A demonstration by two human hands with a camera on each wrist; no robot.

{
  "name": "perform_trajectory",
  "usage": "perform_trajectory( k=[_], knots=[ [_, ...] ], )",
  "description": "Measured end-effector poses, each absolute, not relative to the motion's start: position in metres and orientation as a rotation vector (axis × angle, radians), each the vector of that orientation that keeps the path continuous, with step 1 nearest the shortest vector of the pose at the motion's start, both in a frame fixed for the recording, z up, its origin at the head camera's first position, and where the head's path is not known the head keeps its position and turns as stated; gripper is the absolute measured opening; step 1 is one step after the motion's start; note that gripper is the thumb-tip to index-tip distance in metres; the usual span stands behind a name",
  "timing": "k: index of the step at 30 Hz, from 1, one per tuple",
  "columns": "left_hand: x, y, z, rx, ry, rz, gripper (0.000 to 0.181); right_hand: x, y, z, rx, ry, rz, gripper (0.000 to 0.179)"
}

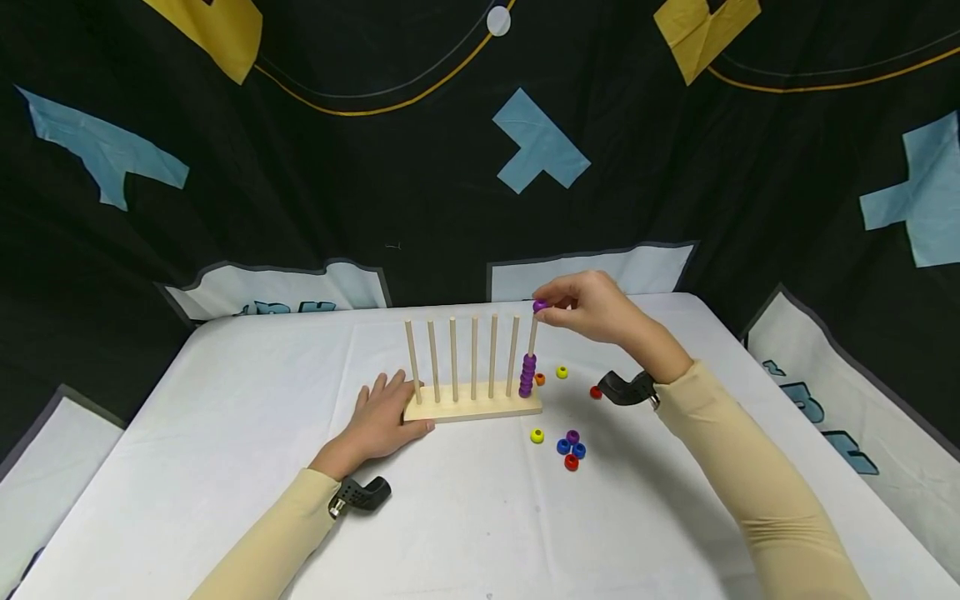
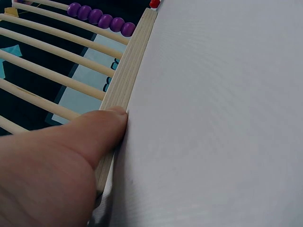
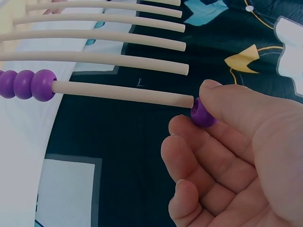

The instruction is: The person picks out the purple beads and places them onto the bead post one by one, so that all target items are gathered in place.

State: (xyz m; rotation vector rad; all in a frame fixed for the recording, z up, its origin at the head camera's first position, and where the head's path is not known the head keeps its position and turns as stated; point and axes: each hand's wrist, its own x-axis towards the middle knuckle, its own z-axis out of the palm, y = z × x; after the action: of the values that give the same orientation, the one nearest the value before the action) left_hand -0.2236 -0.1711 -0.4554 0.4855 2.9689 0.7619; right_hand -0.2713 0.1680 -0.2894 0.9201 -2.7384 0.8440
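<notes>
A wooden peg rack point(image 1: 472, 408) stands on the white table with several upright pegs. Its rightmost peg carries a stack of purple beads point(image 1: 528, 375); the other pegs are bare. My left hand point(image 1: 382, 421) grips the rack's left end, thumb along the front edge of the base point(image 2: 128, 71) and fingers stretched past the end and back. Between thumb and index finger, my right hand point(image 1: 596, 308) pinches a purple bead point(image 3: 204, 116) at the top of the rightmost peg point(image 3: 123, 92). The bead's hole faces the peg tip; whether the tip has entered it is hard to tell.
Loose beads lie right of the rack: yellow point(image 1: 562, 372), orange point(image 1: 540, 379) and red point(image 1: 596, 392) towards the back. Nearer are another yellow bead point(image 1: 537, 435) and a cluster of purple point(image 1: 573, 436), blue point(image 1: 563, 447) and red point(image 1: 572, 462). A dark curtain point(image 1: 420, 208) hangs behind the table.
</notes>
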Motion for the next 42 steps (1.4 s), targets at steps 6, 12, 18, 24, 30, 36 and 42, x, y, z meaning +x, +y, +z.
perform_trajectory(
  k=[6, 12, 18, 24, 30, 36, 42],
  knots=[
    [-0.225, -0.172, -0.457, 0.482, 2.970, 0.763, 0.071, -0.271, 0.166, -0.289, 0.923, -2.752, 0.837, 0.030],
    [-0.224, -0.172, -0.457, 0.485, 2.975, 0.750, 0.072, -0.272, 0.165, -0.294, 0.937, -2.745, 0.839, 0.028],
    [-0.223, -0.171, -0.457, 0.494, 2.983, 0.739, 0.071, -0.271, 0.166, -0.297, 0.918, -2.760, 0.847, 0.029],
    [-0.223, -0.171, -0.456, 0.489, 2.983, 0.734, 0.072, -0.271, 0.166, -0.298, 0.910, -2.774, 0.858, 0.030],
    [-0.222, -0.171, -0.456, 0.482, 2.980, 0.742, 0.072, -0.270, 0.168, -0.298, 0.934, -2.758, 0.840, 0.029],
    [-0.222, -0.171, -0.456, 0.480, 2.977, 0.745, 0.072, -0.269, 0.169, -0.298, 0.915, -2.779, 0.837, 0.030],
    [-0.223, -0.171, -0.456, 0.481, 2.976, 0.747, 0.072, -0.266, 0.171, -0.302, 0.884, -2.809, 0.846, 0.030]
  ],
)
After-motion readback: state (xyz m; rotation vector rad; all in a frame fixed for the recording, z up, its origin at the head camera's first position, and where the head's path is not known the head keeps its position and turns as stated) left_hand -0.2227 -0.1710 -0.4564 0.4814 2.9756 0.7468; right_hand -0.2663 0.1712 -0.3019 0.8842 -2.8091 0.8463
